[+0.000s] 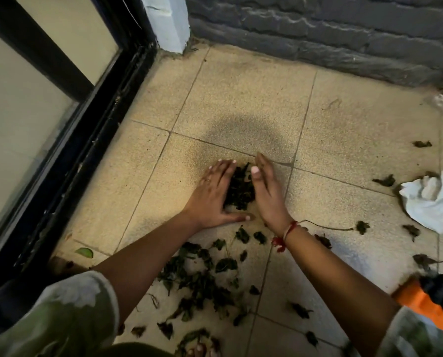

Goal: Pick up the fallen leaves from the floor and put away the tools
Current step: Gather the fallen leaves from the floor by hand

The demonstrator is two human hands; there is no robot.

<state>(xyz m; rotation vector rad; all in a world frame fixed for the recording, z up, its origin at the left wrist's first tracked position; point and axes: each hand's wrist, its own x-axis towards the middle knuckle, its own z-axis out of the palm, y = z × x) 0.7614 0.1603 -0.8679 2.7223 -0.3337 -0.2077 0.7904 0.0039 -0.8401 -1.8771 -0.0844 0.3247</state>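
I am on a home balcony or patio. The beige speckled floor tiles (pixel 241 99) meet a black-framed sliding glass door (pixel 61 104) on my left and a dark grey rough brick wall (pixel 318 29) ahead. Dry dark green fallen leaves (pixel 202 284) and a crumpled white cloth (pixel 431 199) lie on the tiles.

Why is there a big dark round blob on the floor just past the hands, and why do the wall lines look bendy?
In the head view, the round blob on the tiled floor looks like a shadow, probably the person's head blocking a light behind; the brick wall and door frame curve because the lens is wide-angle; the orange tool at the right edge is blurry.
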